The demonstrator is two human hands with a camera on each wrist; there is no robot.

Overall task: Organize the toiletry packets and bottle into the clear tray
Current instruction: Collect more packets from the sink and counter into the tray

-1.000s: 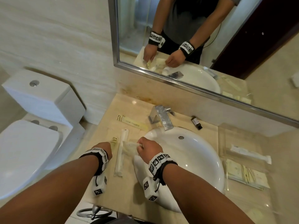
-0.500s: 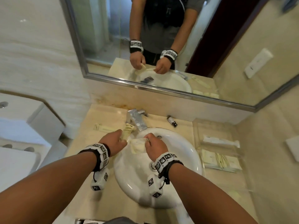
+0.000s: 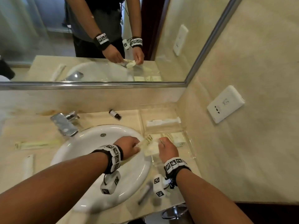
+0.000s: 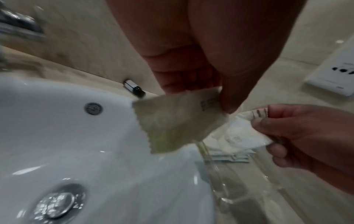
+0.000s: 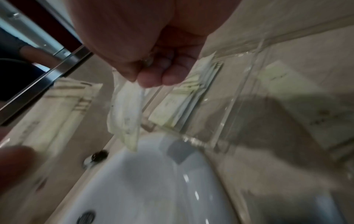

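Note:
My left hand [image 3: 138,145] pinches a yellowish packet [image 3: 148,140] by its corner over the sink's right rim; the left wrist view shows the left hand [image 4: 216,97] holding the packet [image 4: 172,121] hanging. My right hand [image 3: 161,141] pinches a white packet [image 3: 151,151] at the near left edge of the clear tray [image 3: 190,143]. In the right wrist view the right hand [image 5: 145,77] dangles this packet [image 5: 126,115] beside the tray wall [image 5: 239,98]. Flat packets [image 3: 177,137] and a long white packet [image 3: 163,122] lie in the tray. A small dark bottle [image 3: 115,114] lies behind the sink.
A white sink [image 3: 90,143] with a chrome faucet [image 3: 64,123] fills the counter's middle. A long yellow packet [image 3: 37,144] and a white packet [image 3: 28,165] lie on the counter to its left. A wall socket [image 3: 225,104] sits right of the tray, with a mirror above.
Both hands lifted their packets from the counter left of the sink and carried them right across the basin to the tray's edge. The head view swung right.

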